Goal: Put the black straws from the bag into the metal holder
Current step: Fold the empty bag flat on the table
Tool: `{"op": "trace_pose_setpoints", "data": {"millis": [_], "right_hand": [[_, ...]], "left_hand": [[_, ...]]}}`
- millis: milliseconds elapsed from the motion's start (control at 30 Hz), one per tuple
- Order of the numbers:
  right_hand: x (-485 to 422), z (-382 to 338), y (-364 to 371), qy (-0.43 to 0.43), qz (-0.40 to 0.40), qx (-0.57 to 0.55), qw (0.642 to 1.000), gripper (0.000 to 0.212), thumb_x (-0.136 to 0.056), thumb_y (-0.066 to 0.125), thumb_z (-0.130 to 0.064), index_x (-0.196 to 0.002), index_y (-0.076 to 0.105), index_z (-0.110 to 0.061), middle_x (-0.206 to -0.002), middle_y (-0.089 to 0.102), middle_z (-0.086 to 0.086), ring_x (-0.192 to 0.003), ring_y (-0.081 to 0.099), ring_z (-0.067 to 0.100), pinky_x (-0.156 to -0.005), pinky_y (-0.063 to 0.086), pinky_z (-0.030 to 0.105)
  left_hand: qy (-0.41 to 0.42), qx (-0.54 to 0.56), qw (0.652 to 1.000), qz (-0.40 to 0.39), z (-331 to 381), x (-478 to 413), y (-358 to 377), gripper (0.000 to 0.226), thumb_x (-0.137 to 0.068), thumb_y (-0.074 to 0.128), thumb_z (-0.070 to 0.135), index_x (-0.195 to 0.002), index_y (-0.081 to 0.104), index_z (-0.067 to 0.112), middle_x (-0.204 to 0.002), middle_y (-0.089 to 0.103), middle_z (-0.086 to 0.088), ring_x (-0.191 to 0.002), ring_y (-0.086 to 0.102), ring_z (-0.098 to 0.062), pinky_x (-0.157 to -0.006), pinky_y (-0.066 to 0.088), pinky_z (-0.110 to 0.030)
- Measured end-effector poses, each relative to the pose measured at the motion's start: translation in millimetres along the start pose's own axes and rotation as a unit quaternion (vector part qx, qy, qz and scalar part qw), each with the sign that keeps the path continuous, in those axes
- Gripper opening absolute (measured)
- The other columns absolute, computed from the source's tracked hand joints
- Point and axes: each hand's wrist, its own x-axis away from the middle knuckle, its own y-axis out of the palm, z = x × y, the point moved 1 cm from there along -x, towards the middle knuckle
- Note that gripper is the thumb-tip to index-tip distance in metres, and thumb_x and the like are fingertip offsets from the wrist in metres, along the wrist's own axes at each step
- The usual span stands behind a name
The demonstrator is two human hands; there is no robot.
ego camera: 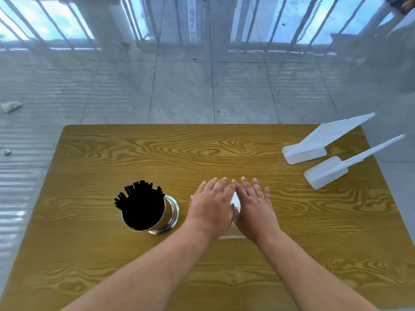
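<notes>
A shiny metal holder point(171, 213) stands upright on the wooden table point(134, 153), left of centre, packed with black straws point(141, 204) that stick out above its rim. To its right, my left hand point(212, 206) and my right hand point(253, 207) lie flat, palms down, side by side, pressing on a clear plastic bag point(235, 199). The bag is mostly hidden under the hands; a white patch shows between them and a clear edge near the wrists. No straws are visible in the bag.
Two white plastic scoops point(303, 150) point(325, 172) lie at the table's right rear, handles reaching past the edge. Beyond the table is a grey tiled floor with crumpled paper scraps point(10, 106) at the left.
</notes>
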Motion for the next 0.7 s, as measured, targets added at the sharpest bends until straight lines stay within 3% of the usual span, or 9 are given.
{"op": "trace_pose_setpoints", "data": {"millis": [67, 167, 300, 433, 500, 600, 667, 700], "right_hand": [[3, -16, -3, -0.012, -0.011, -0.004, 1.000, 0.067, -0.105, 0.053, -0.040, -0.167, 0.029, -0.030, -0.177, 0.027, 0.000, -0.166, 0.013, 0.028, -0.134, 0.010, 0.051], [9, -34, 11, -0.043, -0.062, -0.011, 0.997, 0.053, -0.107, 0.051, -0.037, -0.158, 0.045, -0.030, -0.168, 0.044, 0.003, -0.160, 0.032, 0.027, -0.131, 0.022, 0.046], [29, -43, 58, -0.053, -0.106, 0.035, 0.992, 0.057, -0.112, 0.042, -0.040, -0.167, 0.032, -0.030, -0.179, 0.021, 0.009, -0.166, 0.015, 0.028, -0.135, 0.013, 0.046], [36, -37, 85, -0.050, -0.080, 0.112, 0.989, 0.066, -0.110, 0.042, -0.041, -0.170, 0.017, -0.032, -0.181, 0.000, 0.009, -0.166, -0.008, 0.034, -0.132, -0.003, 0.055], [29, -29, 81, -0.039, -0.062, 0.134, 0.988, 0.064, -0.111, 0.039, -0.039, -0.170, 0.015, -0.034, -0.181, -0.001, 0.010, -0.166, -0.012, 0.037, -0.130, -0.007, 0.058], [18, -21, 62, 0.000, -0.066, 0.135, 0.989, 0.063, -0.112, 0.039, -0.031, -0.170, 0.017, -0.036, -0.181, 0.001, 0.012, -0.166, -0.009, 0.040, -0.131, -0.004, 0.059], [17, -25, 50, 0.009, -0.063, 0.115, 0.991, 0.062, -0.110, 0.043, -0.029, -0.169, 0.025, -0.034, -0.180, 0.015, 0.012, -0.166, 0.008, 0.039, -0.132, 0.011, 0.057], [19, -29, 45, 0.000, -0.049, 0.103, 0.993, 0.059, -0.107, 0.046, -0.028, -0.165, 0.034, -0.031, -0.175, 0.030, 0.012, -0.161, 0.026, 0.038, -0.128, 0.025, 0.053]], "left_hand": [[0.004, 0.007, 0.998, 0.059, -9, 11, -21, 0.045, -0.098, 0.055, 0.039, -0.139, 0.059, 0.022, -0.143, 0.062, -0.003, -0.134, 0.054, -0.027, -0.111, 0.043, -0.043], [-0.005, -0.019, 0.999, 0.045, -27, 25, -29, 0.030, -0.100, 0.053, 0.036, -0.124, 0.063, 0.021, -0.122, 0.066, 0.000, -0.114, 0.060, -0.024, -0.093, 0.051, -0.039], [0.018, -0.062, 0.996, -0.063, -46, 47, 1, 0.026, -0.104, 0.049, 0.034, -0.124, 0.057, 0.020, -0.126, 0.065, -0.004, -0.116, 0.060, -0.026, -0.097, 0.051, -0.041], [-0.014, -0.069, 0.988, -0.140, -59, 74, 42, 0.033, -0.104, 0.046, 0.032, -0.130, 0.060, 0.016, -0.135, 0.062, -0.009, -0.123, 0.058, -0.030, -0.095, 0.051, -0.043], [-0.008, -0.074, 0.986, -0.149, -65, 81, 57, 0.039, -0.105, 0.042, 0.033, -0.136, 0.058, 0.015, -0.149, 0.053, -0.011, -0.134, 0.051, -0.032, -0.103, 0.046, -0.045], [0.019, -0.068, 0.980, -0.183, -68, 84, 69, 0.062, -0.106, 0.045, 0.040, -0.162, 0.030, 0.019, -0.176, 0.014, -0.011, -0.160, 0.017, -0.031, -0.127, 0.017, -0.051], [0.017, -0.053, 0.980, -0.193, -66, 81, 68, 0.072, -0.105, 0.047, 0.045, -0.167, 0.016, 0.024, -0.178, -0.003, -0.007, -0.163, 0.001, -0.028, -0.130, 0.005, -0.050], [0.020, -0.046, 0.981, -0.189, -63, 79, 65, 0.073, -0.104, 0.048, 0.045, -0.167, 0.016, 0.024, -0.178, -0.003, -0.006, -0.163, 0.000, -0.027, -0.131, 0.005, -0.049]]}}
